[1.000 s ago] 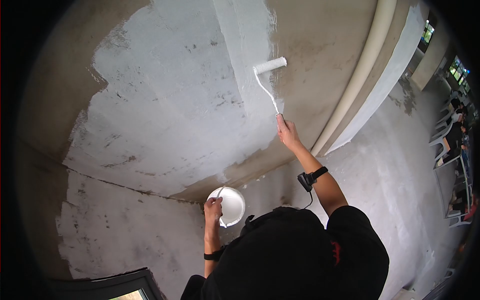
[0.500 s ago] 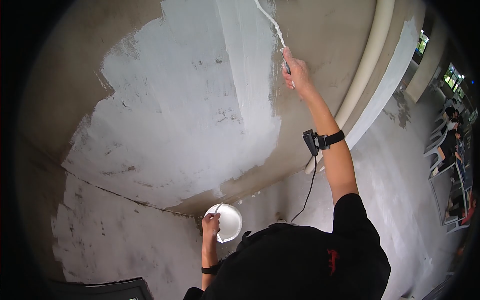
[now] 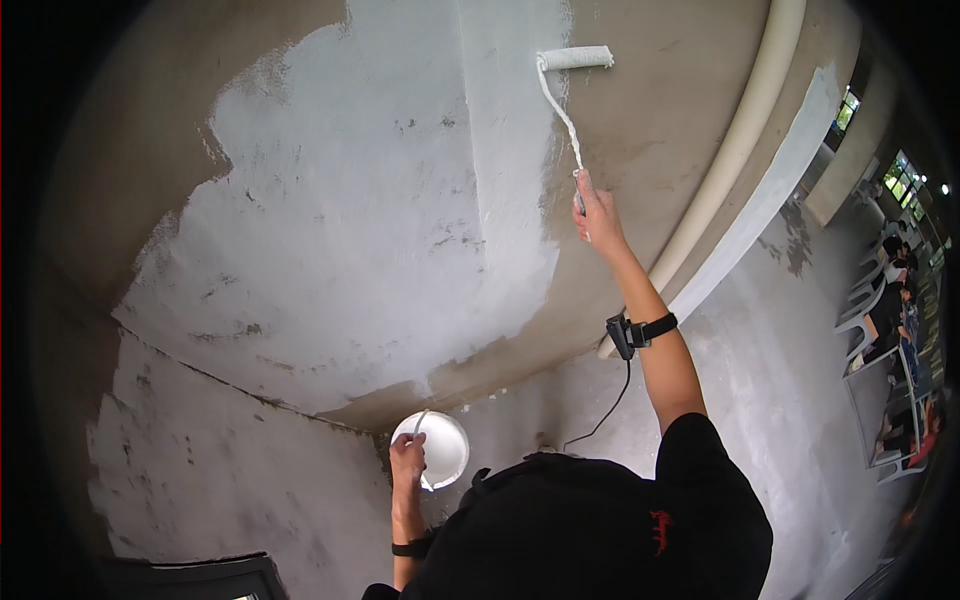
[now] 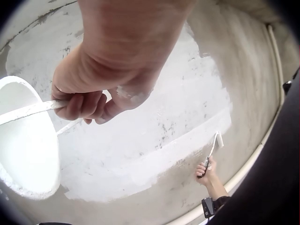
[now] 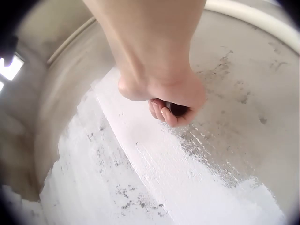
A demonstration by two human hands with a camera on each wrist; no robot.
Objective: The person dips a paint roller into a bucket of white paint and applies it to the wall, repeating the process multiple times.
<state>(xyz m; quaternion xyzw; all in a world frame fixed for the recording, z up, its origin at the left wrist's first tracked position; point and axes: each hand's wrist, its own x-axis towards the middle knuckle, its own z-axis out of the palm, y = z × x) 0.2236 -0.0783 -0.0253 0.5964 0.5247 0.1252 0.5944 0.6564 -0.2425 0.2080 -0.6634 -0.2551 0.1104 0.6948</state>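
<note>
My right hand [image 3: 600,218] grips the handle of a white paint roller [image 3: 578,58], whose sleeve lies against the wall at the right edge of the white coat [image 3: 370,200]. In the right wrist view the fingers of the right hand [image 5: 164,101] curl round the dark handle; the roller itself is hidden there. Low in the head view, my left hand [image 3: 407,460] holds the white strip-like handle of a white bucket [image 3: 448,450]. The left wrist view shows the fingers of the left hand [image 4: 101,79] closed round that handle [image 4: 28,111], beside the bucket's open mouth.
A beige pipe [image 3: 735,150] runs along the wall to the right. People and white chairs [image 3: 858,325] are at the far right, near a pale frame [image 3: 880,410]. A dark-framed opening [image 3: 200,578] is at the bottom left. A cable hangs from the right wrist camera.
The right hand first went up the wall, the roller leaving the head view, then came back down with the roller in view again. The left hand still holds the bucket, slightly further left.
</note>
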